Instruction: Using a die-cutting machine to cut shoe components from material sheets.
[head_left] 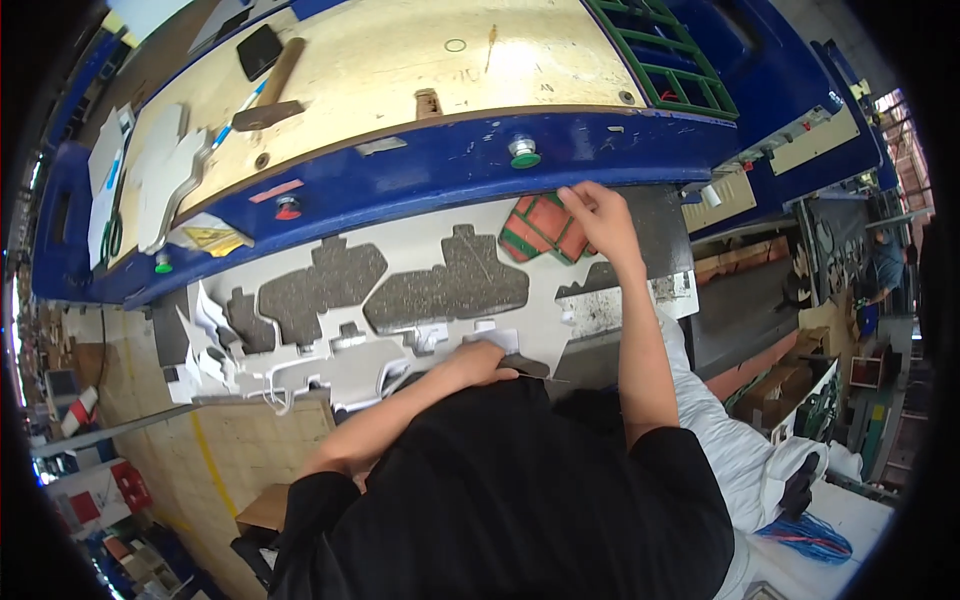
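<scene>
A white sheet [548, 300] with several shaped cut-outs lies along the front of the blue machine, its dark speckled underlay showing through the holes. On the sheet's far right part sits a cutting die [545, 228] with a green frame and red panels. My right hand [600, 218] is at the die's right edge, thumb and fingers closed on it. My left hand [478, 363] is low at the sheet's near edge, close to my body, its fingers pressed together on the edge. The undersides of the left fingers are hidden. Torn white strips [208, 325] stand up at the sheet's left end.
Beyond the blue rail [400, 170], with its green button [523, 152] and red button [288, 207], a wooden board holds a hammer [275, 95] and a grey cut piece [180, 180]. A green frame [670, 55] is far right. White wrapping [720, 430] lies at my right.
</scene>
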